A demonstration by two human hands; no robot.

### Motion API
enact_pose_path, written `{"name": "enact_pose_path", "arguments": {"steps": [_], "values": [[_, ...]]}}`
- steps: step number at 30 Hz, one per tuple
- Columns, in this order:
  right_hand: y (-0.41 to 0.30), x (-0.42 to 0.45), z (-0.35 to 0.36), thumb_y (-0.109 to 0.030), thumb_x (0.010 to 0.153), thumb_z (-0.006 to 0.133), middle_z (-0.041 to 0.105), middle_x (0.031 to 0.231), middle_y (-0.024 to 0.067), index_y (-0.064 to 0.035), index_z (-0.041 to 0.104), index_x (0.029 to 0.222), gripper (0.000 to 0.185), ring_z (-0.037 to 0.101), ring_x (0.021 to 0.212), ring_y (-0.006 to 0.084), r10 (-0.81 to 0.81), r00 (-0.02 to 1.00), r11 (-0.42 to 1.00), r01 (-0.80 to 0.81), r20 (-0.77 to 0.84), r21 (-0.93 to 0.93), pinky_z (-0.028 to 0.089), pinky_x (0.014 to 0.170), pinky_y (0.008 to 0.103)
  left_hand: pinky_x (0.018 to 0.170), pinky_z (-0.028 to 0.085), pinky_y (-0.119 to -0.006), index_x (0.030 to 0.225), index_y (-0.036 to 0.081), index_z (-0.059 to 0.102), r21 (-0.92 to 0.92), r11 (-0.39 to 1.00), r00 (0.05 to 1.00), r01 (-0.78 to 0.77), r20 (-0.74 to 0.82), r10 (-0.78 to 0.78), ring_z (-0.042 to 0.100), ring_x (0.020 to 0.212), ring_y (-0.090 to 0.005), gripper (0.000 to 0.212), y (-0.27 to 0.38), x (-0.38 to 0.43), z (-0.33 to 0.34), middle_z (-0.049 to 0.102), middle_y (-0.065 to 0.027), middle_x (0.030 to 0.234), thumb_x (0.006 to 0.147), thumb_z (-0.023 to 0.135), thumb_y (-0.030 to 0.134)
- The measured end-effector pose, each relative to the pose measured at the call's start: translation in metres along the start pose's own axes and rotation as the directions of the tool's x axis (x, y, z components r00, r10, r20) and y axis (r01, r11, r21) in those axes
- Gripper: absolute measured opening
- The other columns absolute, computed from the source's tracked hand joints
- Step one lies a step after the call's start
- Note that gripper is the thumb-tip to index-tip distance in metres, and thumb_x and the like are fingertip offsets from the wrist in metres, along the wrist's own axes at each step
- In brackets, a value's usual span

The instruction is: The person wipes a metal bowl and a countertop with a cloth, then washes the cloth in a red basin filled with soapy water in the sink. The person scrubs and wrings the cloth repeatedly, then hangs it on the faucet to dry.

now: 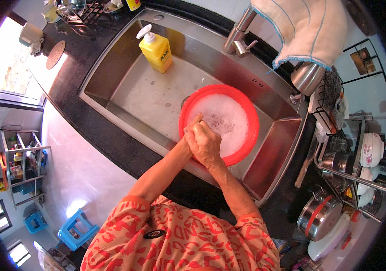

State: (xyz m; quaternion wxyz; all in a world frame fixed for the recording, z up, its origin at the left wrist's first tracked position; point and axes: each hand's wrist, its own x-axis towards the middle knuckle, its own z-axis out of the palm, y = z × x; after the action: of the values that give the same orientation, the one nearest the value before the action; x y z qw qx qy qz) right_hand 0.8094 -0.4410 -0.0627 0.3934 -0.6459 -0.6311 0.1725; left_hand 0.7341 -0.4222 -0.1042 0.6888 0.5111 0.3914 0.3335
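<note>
A red plastic basin (253,130) of sudsy water stands in the stainless steel sink (138,98). Over its near left rim my two hands are pressed together. My right hand (203,142) is wrapped around my left hand (191,128), whose fingers are mostly covered; one finger points out over the foam. Whether anything lies between the hands cannot be seen. A yellow AXE pump bottle (157,50) with a white pump stands at the back left of the sink, away from both hands.
A steel faucet (238,37) rises behind the sink, beside a hanging pale cloth (308,30). Right of the sink are a knife (304,169), a lidded steel pot (319,215) and a dish rack (352,176) with bowls. Black countertop (111,145) borders the sink.
</note>
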Motion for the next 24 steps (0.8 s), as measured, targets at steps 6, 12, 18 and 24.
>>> {"name": "enact_pose_path", "arguments": {"steps": [6, 12, 18, 24], "values": [[0.125, 0.008, 0.011, -0.041, 0.087, 0.047, 0.058, 0.087, 0.0212, 0.0016, 0.052, 0.092, 0.044, 0.058, 0.076, 0.0319, 0.661, 0.731, 0.707, -0.683, 0.173, 0.185, 0.045, 0.068, 0.0407, 0.077, 0.045, -0.041, 0.106, 0.005, 0.054, -0.806, 0.493, 0.729, 0.329, -0.115, -0.675, 0.056, 0.093, -0.0247, 0.049, -0.040, 0.036, 0.004, 0.056, -0.0088, 0.108, 0.083, 0.049, 0.048], [0.204, -0.049, 0.032, -0.019, 0.079, 0.053, 0.055, 0.095, 0.0170, -0.0014, 0.047, 0.102, 0.030, 0.057, 0.079, 0.0303, 0.454, 0.890, 0.887, -0.456, 0.049, 0.064, 0.047, 0.069, 0.0405, 0.098, 0.027, -0.047, 0.123, 0.007, 0.047, -0.609, 0.580, 0.677, 0.542, -0.092, -0.730, 0.043, 0.117, -0.0284, 0.057, -0.025, 0.029, -0.009, 0.051, -0.0119, 0.123, 0.085, 0.045, 0.049], [0.206, -0.068, 0.026, -0.017, 0.078, 0.055, 0.060, 0.087, 0.0186, -0.0050, 0.057, 0.095, 0.021, 0.058, 0.080, 0.0366, 0.242, 0.932, 0.943, -0.162, 0.268, -0.289, 0.047, 0.069, 0.0449, 0.095, 0.027, -0.055, 0.124, 0.010, 0.047, -0.637, 0.505, 0.621, 0.582, -0.054, -0.782, 0.039, 0.120, -0.0311, 0.052, -0.054, 0.030, -0.025, 0.047, -0.0117, 0.128, 0.086, 0.043, 0.046], [0.139, -0.026, -0.009, -0.016, 0.080, 0.053, 0.058, 0.073, 0.0164, -0.0020, 0.059, 0.089, 0.017, 0.059, 0.073, 0.0283, 0.460, 0.747, 0.754, -0.614, 0.481, 0.234, 0.045, 0.066, 0.0402, 0.089, 0.040, -0.053, 0.121, 0.006, 0.046, -0.628, 0.468, 0.640, 0.622, 0.062, -0.766, 0.049, 0.109, -0.0298, 0.052, -0.038, 0.026, -0.015, 0.048, -0.0126, 0.122, 0.088, 0.045, 0.047]]}}
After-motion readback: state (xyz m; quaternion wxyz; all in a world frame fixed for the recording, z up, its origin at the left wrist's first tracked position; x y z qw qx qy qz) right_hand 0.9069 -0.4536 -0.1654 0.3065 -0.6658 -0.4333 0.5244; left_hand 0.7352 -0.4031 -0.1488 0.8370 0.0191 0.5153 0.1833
